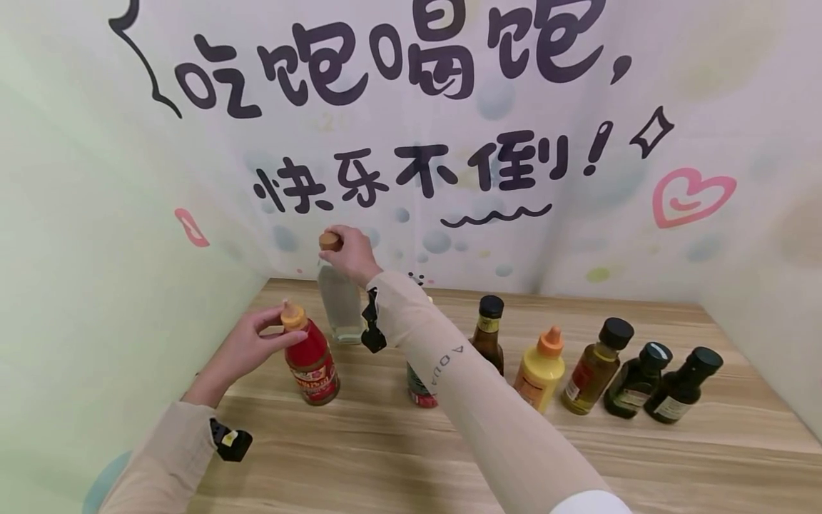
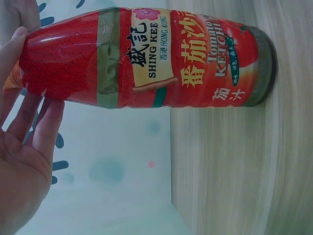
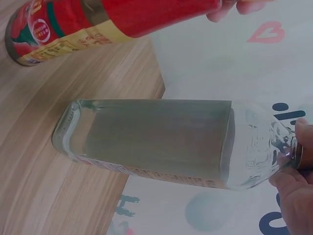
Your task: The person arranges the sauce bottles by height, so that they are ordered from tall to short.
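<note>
My left hand point(image 1: 250, 345) curls its fingers around the ketchup bottle point(image 1: 312, 365); my right hand point(image 1: 354, 254) pinches the clear bottle point(image 1: 340, 301) by its cap point(image 1: 330, 241). Both seem placed on the surface point(image 1: 308, 457); letting go remains.

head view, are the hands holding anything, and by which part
The right hand pinches the clear bottle at its brown cap; the left hand holds the ketchup bottle by its neck.

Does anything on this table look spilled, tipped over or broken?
Nothing stands out: the ketchup bottle and clear bottle look upright and intact, the bottles to the right stand capped, and no spill shows on the tabletop. The right sleeve partly hides some bottles.
</note>
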A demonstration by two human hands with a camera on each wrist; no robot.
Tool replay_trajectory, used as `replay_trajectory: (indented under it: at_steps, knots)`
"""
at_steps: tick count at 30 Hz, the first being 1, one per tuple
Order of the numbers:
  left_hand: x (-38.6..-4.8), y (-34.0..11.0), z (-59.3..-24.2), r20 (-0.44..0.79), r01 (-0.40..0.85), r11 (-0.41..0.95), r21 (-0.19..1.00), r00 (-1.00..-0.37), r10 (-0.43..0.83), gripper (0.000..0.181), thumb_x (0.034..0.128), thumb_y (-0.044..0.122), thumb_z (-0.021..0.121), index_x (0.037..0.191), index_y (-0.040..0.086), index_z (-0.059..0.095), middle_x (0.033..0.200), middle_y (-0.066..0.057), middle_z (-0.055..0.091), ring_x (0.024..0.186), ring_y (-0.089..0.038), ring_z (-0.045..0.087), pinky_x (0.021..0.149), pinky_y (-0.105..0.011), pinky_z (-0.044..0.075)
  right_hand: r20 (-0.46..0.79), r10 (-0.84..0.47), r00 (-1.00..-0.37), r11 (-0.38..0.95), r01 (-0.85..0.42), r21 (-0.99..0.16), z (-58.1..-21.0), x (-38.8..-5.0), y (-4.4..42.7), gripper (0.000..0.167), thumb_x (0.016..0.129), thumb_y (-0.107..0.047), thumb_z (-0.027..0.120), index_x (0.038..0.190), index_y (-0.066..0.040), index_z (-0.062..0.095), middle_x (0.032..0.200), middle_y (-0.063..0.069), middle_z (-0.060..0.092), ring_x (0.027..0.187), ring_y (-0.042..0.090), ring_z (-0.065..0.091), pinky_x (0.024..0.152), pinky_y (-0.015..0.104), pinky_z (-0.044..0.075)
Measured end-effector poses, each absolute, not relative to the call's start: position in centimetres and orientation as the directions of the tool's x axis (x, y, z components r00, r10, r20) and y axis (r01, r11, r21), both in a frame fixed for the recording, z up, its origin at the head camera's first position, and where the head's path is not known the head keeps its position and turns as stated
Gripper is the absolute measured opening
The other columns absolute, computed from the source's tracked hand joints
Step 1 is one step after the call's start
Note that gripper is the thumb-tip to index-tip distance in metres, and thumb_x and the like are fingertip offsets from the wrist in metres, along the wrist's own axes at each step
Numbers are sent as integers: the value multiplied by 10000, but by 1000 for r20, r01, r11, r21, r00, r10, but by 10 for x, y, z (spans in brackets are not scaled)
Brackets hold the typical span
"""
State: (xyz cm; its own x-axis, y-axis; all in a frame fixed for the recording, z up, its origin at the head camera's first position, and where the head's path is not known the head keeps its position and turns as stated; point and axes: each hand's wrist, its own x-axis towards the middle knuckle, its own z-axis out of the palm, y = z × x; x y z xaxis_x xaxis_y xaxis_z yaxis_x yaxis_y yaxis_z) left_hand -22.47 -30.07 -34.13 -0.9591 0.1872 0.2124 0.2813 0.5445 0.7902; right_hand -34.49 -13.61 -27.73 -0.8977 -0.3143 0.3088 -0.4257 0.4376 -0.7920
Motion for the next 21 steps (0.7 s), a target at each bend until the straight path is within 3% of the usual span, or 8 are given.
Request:
replay_trajectory:
  at_steps: [21]
  knots:
    - [-227, -302, -342, 230, 303, 519, 799, -952, 202, 443, 832, 229, 624, 1208, 19, 520, 1150, -168, 541, 1013, -348, 532, 745, -359, 504, 217, -295, -930, 412, -329, -850, -272, -344, -137, 455, 805, -64, 640, 1226, -30, 472, 1124, 120, 540, 966, 195, 529, 781, 217, 443]
